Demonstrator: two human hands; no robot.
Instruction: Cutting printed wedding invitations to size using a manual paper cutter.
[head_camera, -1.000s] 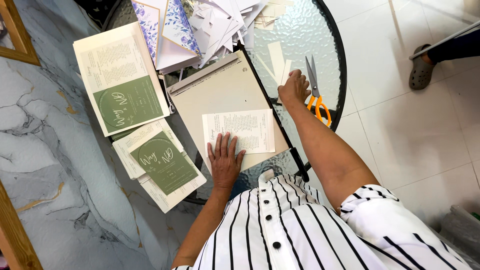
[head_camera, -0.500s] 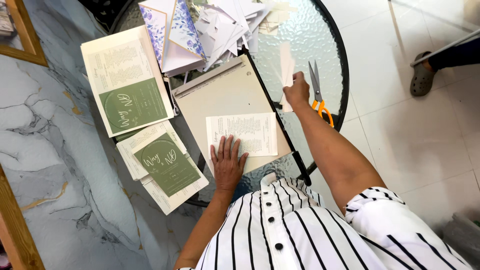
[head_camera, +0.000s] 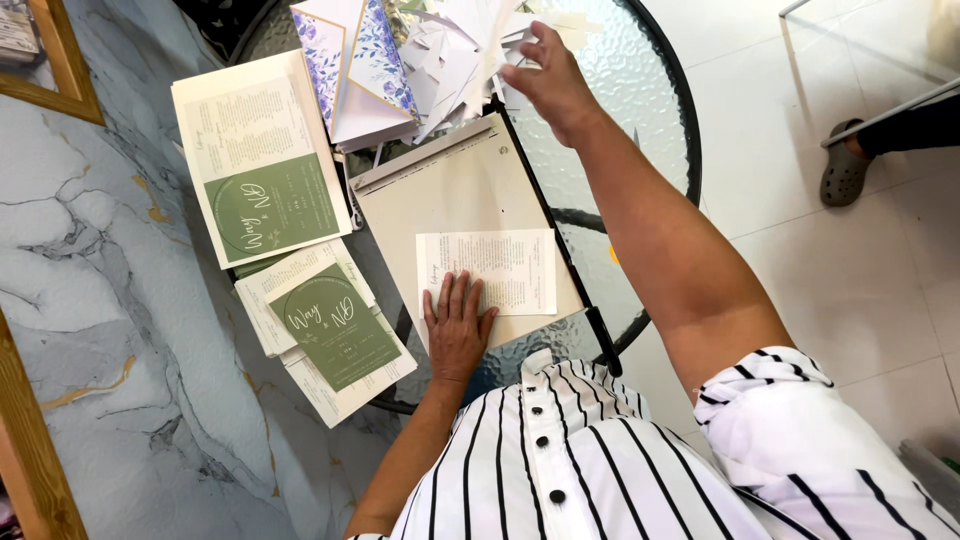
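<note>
Printed white paper sheet on a beige cutting board, and a heap of white paper offcuts

The rectangular white paper sheet with fine print lies flat and landscape on the near half of the flat beige cutting board, its lower left corner pressed under the left hand, which lies palm down with fingers spread. Beyond the far edge of the board, the loose heap of white paper offcuts lies jumbled, and the right hand touches its right side.

Both arms out, hands apart.
Left hand lies flat, palm down, fingers straight and close together, near the body. Right hand reaches far forward, arm extended, fingers loosely curled, back of hand up.
</note>
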